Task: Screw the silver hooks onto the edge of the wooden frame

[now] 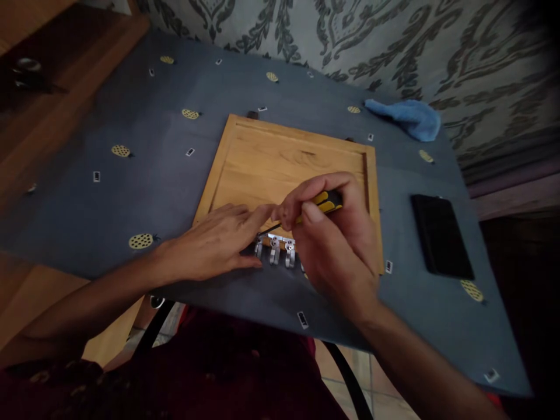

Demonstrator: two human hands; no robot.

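A wooden panel with a raised border lies flat on the table. Several metal hooks are fixed in a row along its near edge, partly covered by my hands. My right hand is closed around the yellow and black handle of a screwdriver. Its thin shaft points down and left, with the tip at the leftmost hook. Flat over the panel's near left corner rests my left hand, fingers stretched out beside the screwdriver tip, thumb apart and close to the hooks.
The table has a blue-grey cover with a pineapple print. To the right lies a black phone, and a blue cloth sits at the far right. A patterned wall rises behind the table. Wooden furniture stands on the left.
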